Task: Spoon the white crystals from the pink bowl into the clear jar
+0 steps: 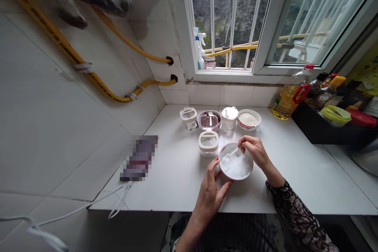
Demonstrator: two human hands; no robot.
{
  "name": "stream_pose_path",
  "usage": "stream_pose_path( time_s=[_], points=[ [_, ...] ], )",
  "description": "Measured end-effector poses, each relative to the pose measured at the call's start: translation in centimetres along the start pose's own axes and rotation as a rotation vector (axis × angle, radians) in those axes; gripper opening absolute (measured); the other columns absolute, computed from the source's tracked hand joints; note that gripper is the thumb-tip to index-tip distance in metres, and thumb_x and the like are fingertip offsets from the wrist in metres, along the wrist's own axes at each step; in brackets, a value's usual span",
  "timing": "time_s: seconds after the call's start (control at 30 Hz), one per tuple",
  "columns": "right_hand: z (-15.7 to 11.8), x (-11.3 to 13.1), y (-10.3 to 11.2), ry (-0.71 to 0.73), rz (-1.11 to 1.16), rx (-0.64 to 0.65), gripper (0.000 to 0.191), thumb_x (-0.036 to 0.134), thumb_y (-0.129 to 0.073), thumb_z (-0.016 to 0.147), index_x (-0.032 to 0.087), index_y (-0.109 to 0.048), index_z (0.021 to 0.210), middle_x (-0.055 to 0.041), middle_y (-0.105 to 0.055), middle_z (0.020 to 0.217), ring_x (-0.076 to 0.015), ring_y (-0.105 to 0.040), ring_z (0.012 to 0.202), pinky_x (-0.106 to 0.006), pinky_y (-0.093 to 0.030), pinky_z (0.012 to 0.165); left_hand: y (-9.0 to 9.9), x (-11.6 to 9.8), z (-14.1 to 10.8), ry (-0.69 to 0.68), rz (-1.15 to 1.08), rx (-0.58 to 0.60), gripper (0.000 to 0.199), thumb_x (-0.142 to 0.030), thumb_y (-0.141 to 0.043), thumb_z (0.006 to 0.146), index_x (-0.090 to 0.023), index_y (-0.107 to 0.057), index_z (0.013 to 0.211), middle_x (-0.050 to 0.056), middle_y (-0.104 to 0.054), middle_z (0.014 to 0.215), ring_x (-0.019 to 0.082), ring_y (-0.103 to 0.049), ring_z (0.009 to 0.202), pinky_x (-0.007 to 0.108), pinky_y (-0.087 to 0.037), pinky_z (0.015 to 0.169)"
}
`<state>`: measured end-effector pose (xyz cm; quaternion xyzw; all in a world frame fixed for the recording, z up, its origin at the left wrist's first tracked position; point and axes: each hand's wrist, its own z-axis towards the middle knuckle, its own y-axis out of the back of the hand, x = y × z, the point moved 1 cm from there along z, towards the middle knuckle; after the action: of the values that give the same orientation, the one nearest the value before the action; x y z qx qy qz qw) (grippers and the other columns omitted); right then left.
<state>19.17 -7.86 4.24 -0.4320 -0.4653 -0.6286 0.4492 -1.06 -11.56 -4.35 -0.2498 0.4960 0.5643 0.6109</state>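
A bowl of white powdery stuff (238, 167) stands on the white counter near its front edge. My left hand (212, 189) holds the bowl's left side, thumb at the near rim and fingers along the far left. My right hand (254, 150) pinches a small white spoon (233, 152), whose tip is in the bowl. Just behind and left sits a lidded clear jar (208, 145). Farther back are a second clear jar (188, 117), a bowl of dark red contents with a clear lid or container on it (209, 121), a third jar (229, 119) and a bowl of pale grains (249, 119).
An oil bottle (285, 100) and a black bin (315, 128) with sauce bottles stand at the back right. A blurred flat object (140, 157) with a white cable (119, 201) lies at the left. Behind the counter is a barred window.
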Motion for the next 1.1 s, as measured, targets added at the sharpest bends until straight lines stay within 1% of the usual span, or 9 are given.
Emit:
stream_pose_path(
  time_s=[0.17, 0.27, 0.4, 0.5, 0.6, 0.7, 0.83, 0.93, 1.1],
  points=[
    [0.7, -0.5, 0.2, -0.061, 0.092, -0.046, 0.014, 0.026, -0.051, 0.069, 0.02, -0.063, 0.063, 0.0019, -0.053, 0.05, -0.0149, -0.049, 0.051, -0.03, -0.042, 0.056, 0.0, 0.0, 0.0, -0.005, -0.016, 0.009, 0.053, -0.021, -0.064, 0.09, -0.026, -0.039, 0.137, 0.017, -0.043, 0.153, 0.029, -0.056, 0.136, 0.044, -0.058, 0.102],
    [0.9, -0.2, -0.3, 0.005, 0.084, -0.093, 0.013, 0.026, -0.052, 0.074, 0.02, -0.063, 0.071, 0.0009, -0.057, 0.054, -0.0166, -0.054, 0.054, -0.032, -0.046, 0.061, 0.0, 0.1, 0.0, -0.009, -0.009, 0.009, 0.05, -0.02, -0.063, 0.09, -0.026, -0.04, 0.134, 0.016, -0.043, 0.154, 0.029, -0.054, 0.137, 0.042, -0.058, 0.102],
    [0.8, 1.1, -2.0, 0.297, -0.173, -0.152, 0.015, 0.025, -0.052, 0.089, 0.021, -0.065, 0.086, -0.0032, -0.069, 0.072, -0.02, -0.062, 0.07, -0.036, -0.049, 0.075, 0.0, 0.0, 0.0, -0.037, 0.017, 0.024, 0.044, -0.018, -0.062, 0.091, -0.028, -0.044, 0.13, 0.013, -0.043, 0.152, 0.027, -0.052, 0.139, 0.043, -0.057, 0.104],
    [0.5, 1.8, -3.5, 0.608, -0.498, -0.042, 0.021, 0.014, -0.047, 0.094, 0.023, -0.066, 0.09, -0.0028, -0.074, 0.079, -0.0197, -0.063, 0.077, -0.042, -0.043, 0.093, 0.2, -0.1, 0.1, -0.059, 0.063, 0.04, 0.037, -0.017, -0.061, 0.091, -0.027, -0.048, 0.124, 0.013, -0.044, 0.15, 0.027, -0.053, 0.137, 0.045, -0.055, 0.105],
    [0.2, 2.1, -3.8, 0.776, -0.629, 0.007, 0.027, 0.007, -0.044, 0.095, 0.023, -0.065, 0.094, -0.0014, -0.075, 0.08, -0.0184, -0.063, 0.077, -0.043, -0.039, 0.1, 0.3, -0.2, 0.1, -0.064, 0.106, 0.036, 0.034, -0.017, -0.062, 0.09, -0.026, -0.051, 0.121, 0.013, -0.046, 0.148, 0.029, -0.054, 0.136, 0.047, -0.054, 0.106],
    [0.1, 2.2, -2.5, 0.779, -0.555, -0.094, 0.023, 0.008, -0.046, 0.095, 0.023, -0.063, 0.095, -0.0002, -0.072, 0.078, -0.0182, -0.063, 0.074, -0.04, -0.042, 0.095, 0.3, -0.2, 0.1, -0.056, 0.107, 0.043, 0.036, -0.016, -0.063, 0.089, -0.027, -0.052, 0.121, 0.012, -0.046, 0.149, 0.029, -0.053, 0.137, 0.046, -0.053, 0.107],
    [-0.2, 1.8, -0.5, 0.672, -0.562, -0.163, 0.02, 0.012, -0.048, 0.091, 0.023, -0.06, 0.079, 0.0012, -0.064, 0.066, -0.0187, -0.058, 0.066, -0.037, -0.044, 0.082, 0.4, -0.2, 0.1, -0.049, 0.093, 0.05, 0.036, -0.015, -0.063, 0.089, -0.026, -0.051, 0.121, 0.013, -0.045, 0.151, 0.029, -0.052, 0.139, 0.046, -0.053, 0.107],
    [-0.4, 1.0, -0.2, 0.61, -0.661, -0.122, 0.021, 0.011, -0.047, 0.086, 0.022, -0.059, 0.073, 0.0016, -0.062, 0.062, -0.0171, -0.055, 0.06, -0.037, -0.041, 0.083, 0.4, -0.2, 0.1, -0.047, 0.088, 0.055, 0.035, -0.016, -0.062, 0.09, -0.026, -0.051, 0.121, 0.013, -0.043, 0.152, 0.029, -0.052, 0.139, 0.046, -0.054, 0.107],
    [-0.5, 0.0, -1.5, 0.496, -0.721, 0.008, 0.022, 0.01, -0.046, 0.081, 0.021, -0.06, 0.069, 0.0017, -0.062, 0.058, -0.016, -0.054, 0.058, -0.038, -0.039, 0.09, 0.3, -0.1, 0.1, -0.053, 0.079, 0.049, 0.036, -0.017, -0.062, 0.09, -0.027, -0.05, 0.123, 0.012, -0.043, 0.15, 0.028, -0.056, 0.135, 0.045, -0.055, 0.105]
  ],
)
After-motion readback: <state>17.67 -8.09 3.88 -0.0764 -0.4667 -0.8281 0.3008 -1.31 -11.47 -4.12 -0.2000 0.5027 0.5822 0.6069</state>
